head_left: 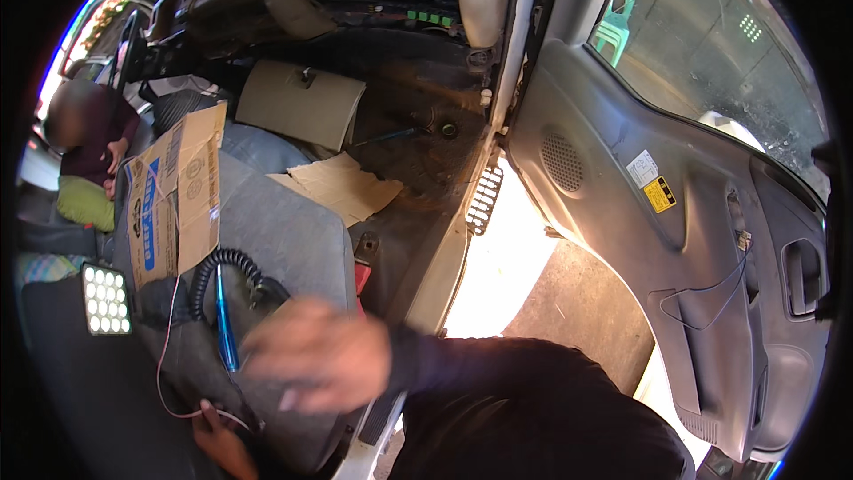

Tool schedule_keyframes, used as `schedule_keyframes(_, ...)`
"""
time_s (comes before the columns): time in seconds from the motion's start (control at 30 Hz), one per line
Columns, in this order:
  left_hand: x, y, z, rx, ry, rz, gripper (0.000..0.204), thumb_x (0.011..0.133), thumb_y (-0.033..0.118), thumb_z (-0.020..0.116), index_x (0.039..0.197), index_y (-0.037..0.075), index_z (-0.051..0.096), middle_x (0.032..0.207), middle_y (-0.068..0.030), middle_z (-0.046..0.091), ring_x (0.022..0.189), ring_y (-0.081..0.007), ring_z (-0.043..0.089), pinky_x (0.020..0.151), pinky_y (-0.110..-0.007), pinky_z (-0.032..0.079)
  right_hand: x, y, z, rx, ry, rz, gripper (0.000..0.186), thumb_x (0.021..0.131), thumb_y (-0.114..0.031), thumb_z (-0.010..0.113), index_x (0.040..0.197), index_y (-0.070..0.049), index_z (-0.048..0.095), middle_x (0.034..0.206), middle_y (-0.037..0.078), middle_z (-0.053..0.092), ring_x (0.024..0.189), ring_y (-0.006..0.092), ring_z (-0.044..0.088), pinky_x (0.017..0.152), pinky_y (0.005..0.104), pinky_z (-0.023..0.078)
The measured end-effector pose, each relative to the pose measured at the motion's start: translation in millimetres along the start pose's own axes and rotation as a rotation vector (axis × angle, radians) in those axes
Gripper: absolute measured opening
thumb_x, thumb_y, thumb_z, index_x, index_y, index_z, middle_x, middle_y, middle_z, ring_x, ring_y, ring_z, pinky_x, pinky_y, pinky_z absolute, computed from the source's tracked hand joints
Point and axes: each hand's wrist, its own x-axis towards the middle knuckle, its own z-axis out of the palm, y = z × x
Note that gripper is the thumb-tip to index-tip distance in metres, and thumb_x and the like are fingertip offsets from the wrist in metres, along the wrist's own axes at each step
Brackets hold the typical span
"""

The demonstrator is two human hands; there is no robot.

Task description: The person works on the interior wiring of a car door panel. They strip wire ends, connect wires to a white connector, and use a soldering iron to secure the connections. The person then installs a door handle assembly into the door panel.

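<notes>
My right hand [315, 356], smeared by motion, reaches from the right over the grey car seat [302, 204]. Whether its fingers hold anything cannot be made out. Lower down, my left hand [222, 444] pinches a thin pale pink wire [161, 364]. That wire runs up to an opened-out piece of printed cardboard [197, 204] standing on the seat. Between the cardboard and my right hand lies a slim blue tool [226, 329] with a pale pointed tip. A black coiled cord [203, 277] curls around the tool's upper end; part of it is near my right hand.
A lit lamp panel [107, 300] stands at the left. Beyond the seat are a loose beige panel [302, 102], torn cardboard [342, 187] and the stripped dashboard [382, 0]. The open car door [622, 178] fills the right. Another person [93, 133] sits at far left.
</notes>
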Motion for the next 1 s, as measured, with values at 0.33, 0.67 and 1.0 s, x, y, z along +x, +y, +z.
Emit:
schedule_keyframes(0.33, -40, 76, -44, 1.127, 0.032, -0.022, 0.073, 0.101, 0.061, 0.058, 0.088, -0.009, 0.075, 0.072, -0.0252, 0.068, 0.06, -0.0312, 0.055, 0.061, -0.052, 0.044, -309, 343, -217, -0.519, 0.578, 1.628, 0.028, 0.094, -0.015, 0.066, 0.12, -0.011, 0.072, 0.106, 0.006, 0.077, 0.094, 0.0216, 0.072, 0.081, 0.0384, 0.058)
schedule_keyframes(0.67, -99, 184, 83, 0.064, 0.122, 0.498, 0.034, 0.103, 0.031, 0.068, 0.106, -0.003, 0.074, 0.087, -0.0096, 0.072, 0.074, -0.0157, 0.061, 0.065, -0.032, 0.047, -254, 388, -238, -0.374, 1.217, 1.29, 0.036, 0.093, -0.029, 0.074, 0.121, -0.007, 0.076, 0.111, 0.012, 0.078, 0.105, 0.0271, 0.073, 0.096, 0.0393, 0.055)
schedule_keyframes(1.0, -60, 263, 270, -0.009, -0.576, 0.714, 0.029, 0.093, 0.011, 0.076, 0.117, -0.004, 0.073, 0.097, -0.0161, 0.074, 0.079, -0.0207, 0.068, 0.073, -0.03, 0.053, 9, 102, -111, -0.245, 0.661, 0.428, 0.03, 0.086, -0.009, 0.075, 0.114, 0.0, 0.072, 0.082, 0.013, 0.063, 0.075, 0.0317, 0.062, 0.066, 0.0401, 0.052)
